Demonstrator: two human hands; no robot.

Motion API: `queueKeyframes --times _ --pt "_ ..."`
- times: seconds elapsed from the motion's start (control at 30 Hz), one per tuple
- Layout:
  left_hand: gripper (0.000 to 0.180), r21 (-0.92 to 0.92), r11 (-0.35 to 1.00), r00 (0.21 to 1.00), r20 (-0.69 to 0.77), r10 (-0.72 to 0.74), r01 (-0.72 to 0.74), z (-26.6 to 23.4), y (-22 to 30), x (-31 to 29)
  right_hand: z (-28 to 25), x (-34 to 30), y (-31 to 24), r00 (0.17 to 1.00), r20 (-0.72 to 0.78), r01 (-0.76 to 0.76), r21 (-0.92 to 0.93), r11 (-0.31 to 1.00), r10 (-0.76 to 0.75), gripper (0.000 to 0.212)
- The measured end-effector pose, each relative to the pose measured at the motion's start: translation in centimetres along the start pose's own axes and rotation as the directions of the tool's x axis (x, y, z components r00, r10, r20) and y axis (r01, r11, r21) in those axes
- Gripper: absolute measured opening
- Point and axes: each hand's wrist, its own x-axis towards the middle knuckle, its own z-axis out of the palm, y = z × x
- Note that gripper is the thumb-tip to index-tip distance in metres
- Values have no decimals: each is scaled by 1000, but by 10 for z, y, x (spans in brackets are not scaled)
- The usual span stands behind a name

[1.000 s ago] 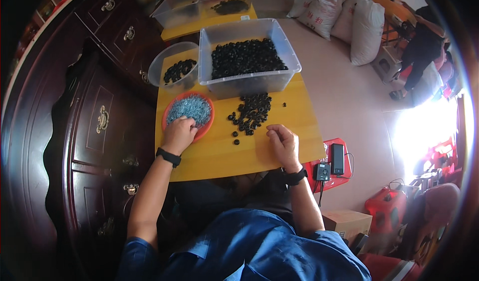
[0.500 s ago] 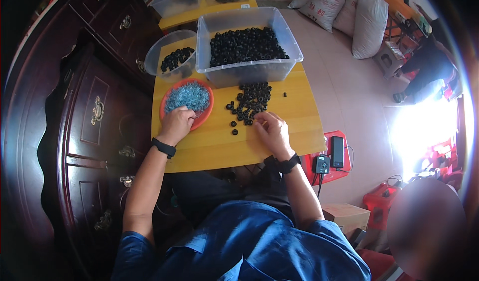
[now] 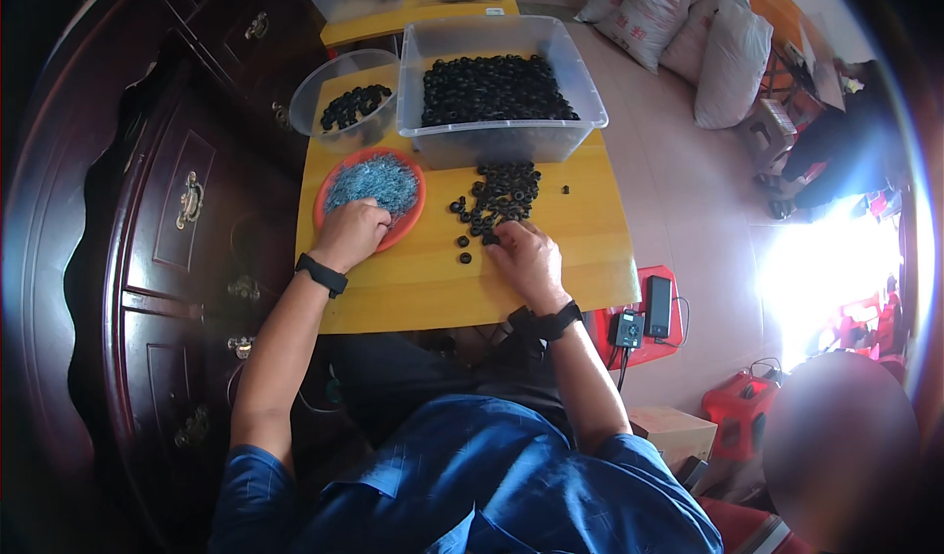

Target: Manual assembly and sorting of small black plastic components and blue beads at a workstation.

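My left hand (image 3: pixel 351 234) rests over the near edge of a round orange-red bowl (image 3: pixel 419 205). Its fingers are closed together at the heap of small, shiny blue-grey metal pieces (image 3: pixel 372 184); whatever they grip is hidden. On the yellow table, my right hand (image 3: pixel 529 264) bends in at the near side of a loose pile of small black ring-shaped parts (image 3: pixel 504 192). Thumb and fingertips pinch what looks like one of these black rings (image 3: pixel 492 240). Two single rings (image 3: pixel 465 257) lie just left of that hand.
Behind the pile stands a big clear plastic bin (image 3: pixel 501 146) full of black parts. A clear round tub (image 3: pixel 305 97) with fewer parts is beside it. Dark wooden drawers (image 3: pixel 162 220) flank the left side. A red stool (image 3: pixel 657 348) bears black devices; white sacks (image 3: pixel 728 67) and another person (image 3: pixel 836 151) are farther right.
My right hand has shifted slightly left, its fingertips now closing at a ring by the pile's near edge. The left hand stays at the bowl. The whole view has shifted a little.
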Motion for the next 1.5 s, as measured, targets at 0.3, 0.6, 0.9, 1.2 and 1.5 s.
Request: queueKeyframes --times 0.3,0.6,0.9,1.2,1.5 --pt "7 -9 1000 1000 -16 -15 15 5 -4 -2 -13 -8 -3 955 35 -272 496 825 294 16" --pt "11 -17 999 999 2 40 -40 5 -3 3 -17 -16 5 960 135 -222 903 369 247 18" --pt "9 -64 995 989 -133 62 -71 2 2 7 -13 -19 1 961 184 -243 916 319 205 20" --pt "6 -134 991 946 -322 -28 -17 4 7 2 -8 -21 5 949 216 -281 909 307 228 20" --pt "7 -39 998 932 -358 -61 50 -10 9 4 -6 -23 7 948 196 -282 883 375 252 12"
